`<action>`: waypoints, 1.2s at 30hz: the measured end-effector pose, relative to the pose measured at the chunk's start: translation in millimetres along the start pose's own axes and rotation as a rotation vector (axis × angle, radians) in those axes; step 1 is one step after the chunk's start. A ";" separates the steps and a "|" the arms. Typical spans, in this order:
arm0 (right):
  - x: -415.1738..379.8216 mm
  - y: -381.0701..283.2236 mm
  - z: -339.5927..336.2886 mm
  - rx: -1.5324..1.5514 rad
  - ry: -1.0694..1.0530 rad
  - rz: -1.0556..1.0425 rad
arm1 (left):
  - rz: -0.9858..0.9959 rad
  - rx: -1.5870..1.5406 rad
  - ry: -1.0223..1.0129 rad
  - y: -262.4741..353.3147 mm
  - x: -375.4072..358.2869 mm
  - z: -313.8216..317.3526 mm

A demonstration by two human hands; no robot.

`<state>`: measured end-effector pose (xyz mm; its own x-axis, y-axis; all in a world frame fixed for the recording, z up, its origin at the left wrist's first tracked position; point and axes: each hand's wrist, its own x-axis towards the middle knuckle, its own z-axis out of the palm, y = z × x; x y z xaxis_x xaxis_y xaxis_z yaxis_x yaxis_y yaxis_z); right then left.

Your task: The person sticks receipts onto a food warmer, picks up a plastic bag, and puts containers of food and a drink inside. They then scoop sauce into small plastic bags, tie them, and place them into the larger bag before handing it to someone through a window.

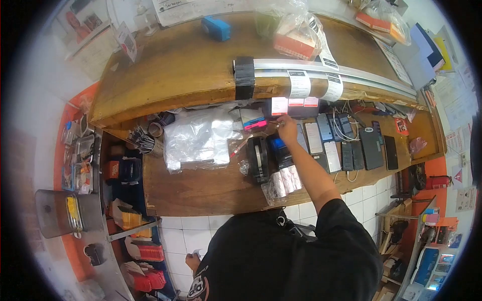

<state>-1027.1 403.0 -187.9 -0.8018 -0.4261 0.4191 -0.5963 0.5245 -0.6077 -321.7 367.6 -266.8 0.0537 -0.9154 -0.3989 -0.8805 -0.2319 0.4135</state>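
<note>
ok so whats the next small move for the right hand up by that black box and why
Probably close the fingers and draw the hand back. The right hand is stretched out to the black box under the shelf edge, fingertips pinching a small item too tiny to identify. The left hand hangs low, away from it.

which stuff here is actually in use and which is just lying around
In use: right hand reaching at the small pink-tipped item; black tape dispenser just below.

Lying about: row of dark phones, blue box, clear plastic bags.
</note>
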 end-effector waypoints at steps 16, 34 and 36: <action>-2.2 -3.6 2.3 0.003 -0.071 0.021 | 0.094 -0.186 -0.005 30.2 27.4 3.1; -51.1 -7.8 -49.3 0.284 0.046 0.224 | -0.206 -1.001 0.288 8.2 83.4 -1.3; -66.7 -4.3 -59.9 0.266 0.142 0.196 | -0.138 -1.088 0.315 30.5 106.2 -18.6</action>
<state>-973.5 473.4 -172.9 -0.9087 -0.2200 0.3549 -0.4142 0.3677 -0.8326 -334.1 257.1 -281.4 0.3693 -0.8664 -0.3360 0.0089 -0.3582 0.9336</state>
